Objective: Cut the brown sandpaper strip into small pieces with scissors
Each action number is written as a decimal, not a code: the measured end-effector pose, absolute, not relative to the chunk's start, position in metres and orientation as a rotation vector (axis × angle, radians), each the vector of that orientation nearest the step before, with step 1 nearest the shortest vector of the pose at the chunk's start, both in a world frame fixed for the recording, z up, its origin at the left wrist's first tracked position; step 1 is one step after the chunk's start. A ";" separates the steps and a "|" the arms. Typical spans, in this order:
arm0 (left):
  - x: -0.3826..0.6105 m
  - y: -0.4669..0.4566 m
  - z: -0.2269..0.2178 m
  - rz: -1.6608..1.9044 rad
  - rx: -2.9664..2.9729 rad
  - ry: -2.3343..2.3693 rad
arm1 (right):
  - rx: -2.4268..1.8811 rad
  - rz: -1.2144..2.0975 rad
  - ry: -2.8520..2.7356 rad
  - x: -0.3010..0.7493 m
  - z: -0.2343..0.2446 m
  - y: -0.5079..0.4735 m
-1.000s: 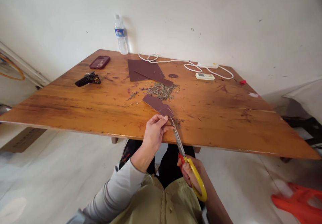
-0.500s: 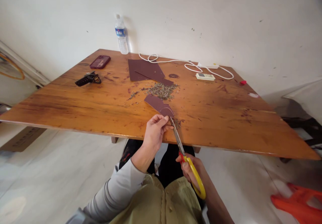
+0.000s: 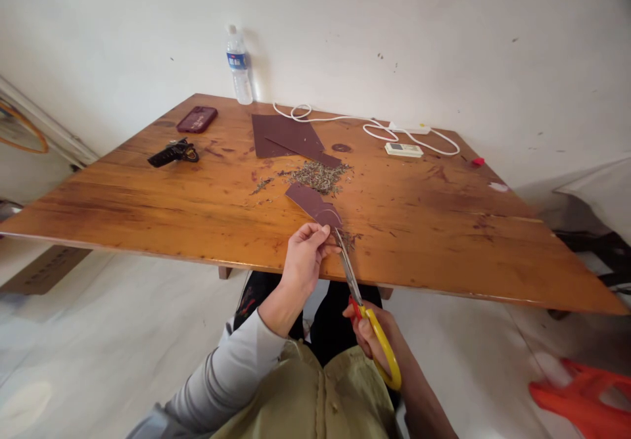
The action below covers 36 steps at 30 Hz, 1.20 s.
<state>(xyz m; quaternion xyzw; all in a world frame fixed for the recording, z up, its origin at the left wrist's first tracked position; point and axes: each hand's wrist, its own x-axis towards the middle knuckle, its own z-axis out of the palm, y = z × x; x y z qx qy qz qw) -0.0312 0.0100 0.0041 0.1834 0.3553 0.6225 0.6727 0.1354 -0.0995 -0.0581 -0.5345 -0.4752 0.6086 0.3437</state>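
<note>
My left hand (image 3: 304, 260) pinches the near end of a dark maroon sheet strip (image 3: 311, 204), holding it above the near edge of the wooden table (image 3: 148, 196). My right hand (image 3: 375, 335) grips the yellow and red handles of scissors (image 3: 365, 314), whose metal blades point up and meet the strip's near end beside my left fingers. A pile of small cut shreds (image 3: 318, 176) lies on the table just beyond the strip. A few more shreds (image 3: 349, 238) lie right under the blades.
Larger maroon sheets (image 3: 286, 135) lie further back. A water bottle (image 3: 238, 66), a dark red phone (image 3: 196, 119), a black tool (image 3: 172, 154), a white cable (image 3: 345, 120) and a white remote (image 3: 403, 150) sit on the table. An orange plastic object (image 3: 582, 393) is on the floor at right.
My hands, the scissors and the strip stay almost as they were; the scissor handles have shifted slightly up and left. The view has tilted a little.
</note>
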 end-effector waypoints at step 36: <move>-0.029 0.008 0.001 1.450 0.468 0.817 | -1.381 1.544 -1.317 0.144 -0.063 -0.098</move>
